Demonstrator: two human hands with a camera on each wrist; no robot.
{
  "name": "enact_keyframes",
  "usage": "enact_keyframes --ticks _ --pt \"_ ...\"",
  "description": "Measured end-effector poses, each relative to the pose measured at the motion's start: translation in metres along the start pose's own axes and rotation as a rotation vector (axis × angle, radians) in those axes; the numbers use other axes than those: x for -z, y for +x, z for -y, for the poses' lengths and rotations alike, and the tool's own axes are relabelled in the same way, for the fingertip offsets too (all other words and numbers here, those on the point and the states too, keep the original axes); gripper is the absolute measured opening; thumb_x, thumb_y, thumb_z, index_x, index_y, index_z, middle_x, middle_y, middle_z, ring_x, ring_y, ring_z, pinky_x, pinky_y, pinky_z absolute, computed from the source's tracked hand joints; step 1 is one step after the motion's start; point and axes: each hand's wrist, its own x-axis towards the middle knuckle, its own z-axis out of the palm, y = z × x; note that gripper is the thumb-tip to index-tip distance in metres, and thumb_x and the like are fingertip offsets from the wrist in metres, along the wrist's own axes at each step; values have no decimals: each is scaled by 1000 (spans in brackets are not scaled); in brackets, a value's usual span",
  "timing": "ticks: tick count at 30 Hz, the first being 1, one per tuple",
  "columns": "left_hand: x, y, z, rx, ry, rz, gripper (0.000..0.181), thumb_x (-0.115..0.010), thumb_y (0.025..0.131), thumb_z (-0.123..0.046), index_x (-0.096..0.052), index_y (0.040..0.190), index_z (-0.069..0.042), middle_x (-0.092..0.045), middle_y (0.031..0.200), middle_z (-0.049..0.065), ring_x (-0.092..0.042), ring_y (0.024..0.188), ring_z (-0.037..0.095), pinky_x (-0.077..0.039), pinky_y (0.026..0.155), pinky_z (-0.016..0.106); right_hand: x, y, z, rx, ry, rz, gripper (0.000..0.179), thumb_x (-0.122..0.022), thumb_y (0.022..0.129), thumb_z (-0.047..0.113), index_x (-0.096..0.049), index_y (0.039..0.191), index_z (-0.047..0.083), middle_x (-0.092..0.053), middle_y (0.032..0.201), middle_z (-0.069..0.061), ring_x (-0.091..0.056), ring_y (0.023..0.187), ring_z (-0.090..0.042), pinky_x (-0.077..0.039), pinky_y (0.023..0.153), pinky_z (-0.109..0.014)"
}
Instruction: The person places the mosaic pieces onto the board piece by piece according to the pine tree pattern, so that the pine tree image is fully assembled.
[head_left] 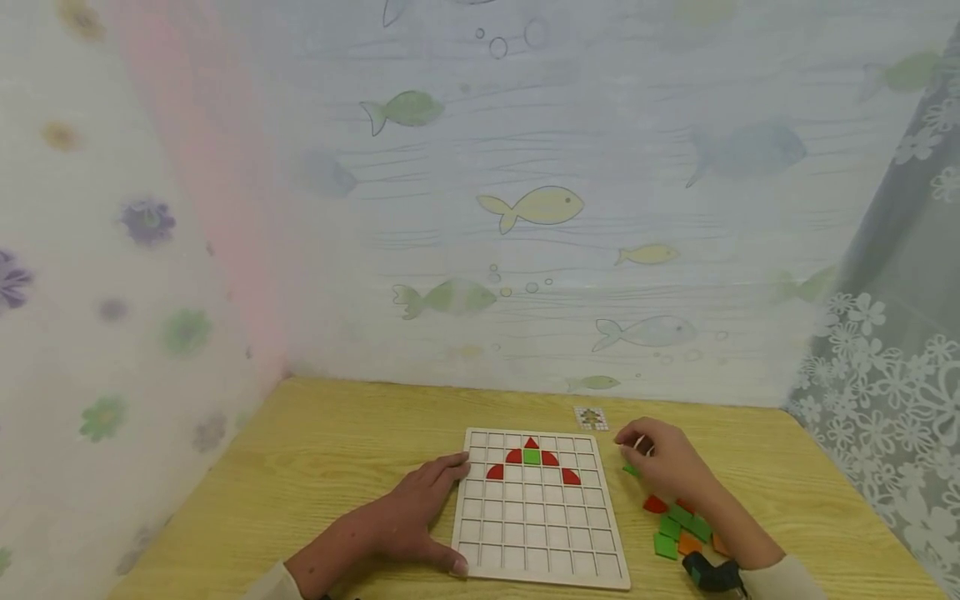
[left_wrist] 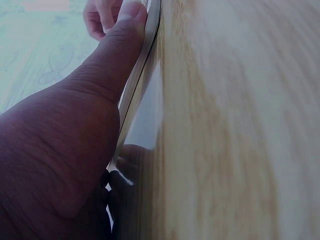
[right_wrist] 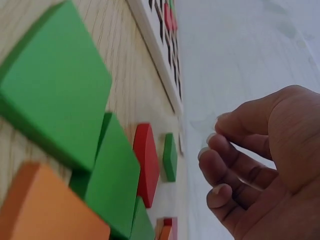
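Note:
A white grid board (head_left: 536, 533) lies on the table. Near its far edge sit a red triangle (head_left: 531, 443), a green square (head_left: 532, 457) and several red quarter-round tiles (head_left: 572, 476). My left hand (head_left: 408, 512) rests along the board's left side, fingertips at the upper edge and thumb at the near corner. To the right of the board, my right hand (head_left: 663, 458) hovers with loosely curled fingers; in the right wrist view I see nothing held. Below it are a lone green tile (right_wrist: 170, 157) and a red tile (right_wrist: 146, 165).
Several loose green tiles (head_left: 665, 546) and orange tiles (head_left: 689, 545) lie in a pile right of the board, partly under the right forearm. Beyond the board's far right corner lies a small patterned card (head_left: 592, 418). A fish-print curtain (head_left: 525, 333) hangs behind the table (head_left: 360, 425).

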Motion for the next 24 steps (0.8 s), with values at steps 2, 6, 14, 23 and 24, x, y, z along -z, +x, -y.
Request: enact_keyframes --ticks 2,6,14,23,24 --pt "0 0 0 -1 0 0 130 -72 75 -87 -21 170 -13 -15 177 3 -23 160 29 -30 124 59 1 0 -5 -15 -8 7 10 -72 100 6 -75 110 7 -70 98 2 -62 82 -12 -53 69 -28" --pt "0 0 0 0 1 -2 131 -72 75 -87 -21 170 -13 -15 177 3 -23 160 29 -30 124 58 3 -1 -15 -33 -36 20 9 -74 98 7 -76 108 7 -68 96 2 -59 79 -12 -51 67 -28" --pt "0 -1 -1 -6 5 -6 130 -72 75 -87 -21 170 -13 -15 177 3 -23 160 29 -30 124 58 5 -3 -22 -42 -52 74 13 -81 95 16 -76 103 7 -68 96 1 -56 79 -12 -51 67 -30" --pt "0 -1 0 -9 8 -8 130 -72 75 -87 -21 170 -14 -14 177 2 -22 160 28 -30 124 58 2 -4 -22 -32 -67 88 13 -84 92 16 -76 99 8 -64 95 0 -51 75 -10 -48 65 -30" --pt "-1 0 0 -8 9 -8 130 -71 75 -88 -20 170 -15 -14 177 2 -22 160 28 -30 124 58 2 -5 -21 -31 -65 88 13 -84 92 15 -75 98 8 -64 95 0 -50 75 -10 -47 65 -29"
